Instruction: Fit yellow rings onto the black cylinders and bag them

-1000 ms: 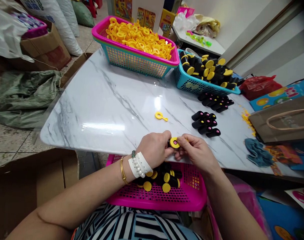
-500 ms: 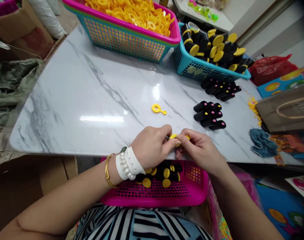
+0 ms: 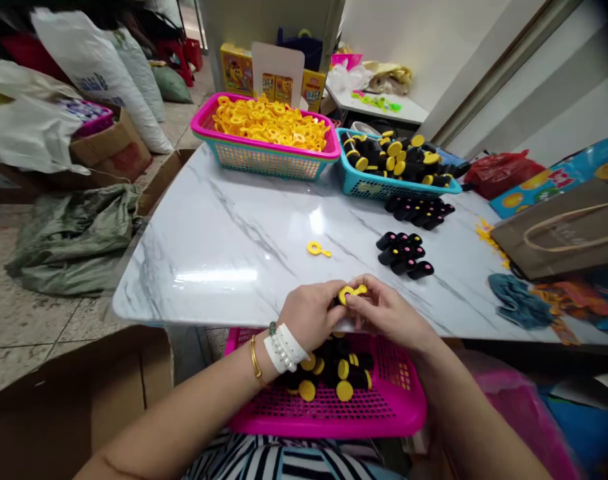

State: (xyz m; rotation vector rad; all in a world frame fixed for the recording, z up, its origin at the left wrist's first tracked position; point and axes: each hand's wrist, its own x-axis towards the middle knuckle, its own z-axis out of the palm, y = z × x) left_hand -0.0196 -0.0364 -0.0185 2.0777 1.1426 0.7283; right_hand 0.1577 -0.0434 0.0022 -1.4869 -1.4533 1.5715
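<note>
At the table's front edge my two hands meet around a yellow ring-ended piece (image 3: 348,295), its short stem and small end pointing right. My right hand (image 3: 391,313) pinches this piece between thumb and fingers. Curled closed beside it, my left hand (image 3: 309,310) grips a black tube, of which only a dark sliver shows under the ring. A second yellow ring-ended piece (image 3: 315,248) lies on the table beyond my hands. Below them, a pink basket (image 3: 324,427) in my lap holds black tubes with yellow caps (image 3: 345,390).
On the marble-patterned table (image 3: 224,233) stand a pink-rimmed basket (image 3: 264,152) of yellow pieces and a blue basket (image 3: 374,187) of yellow-capped black tubes. Two groups of black tubes (image 3: 404,253) stand at right. Beyond lie a paper bag (image 3: 564,233) and blue cloth (image 3: 519,300).
My view has tilted up, showing more of the room behind the table. The yellow piece between my hands now shows its ring face upward, with my right hand still pinching it.
</note>
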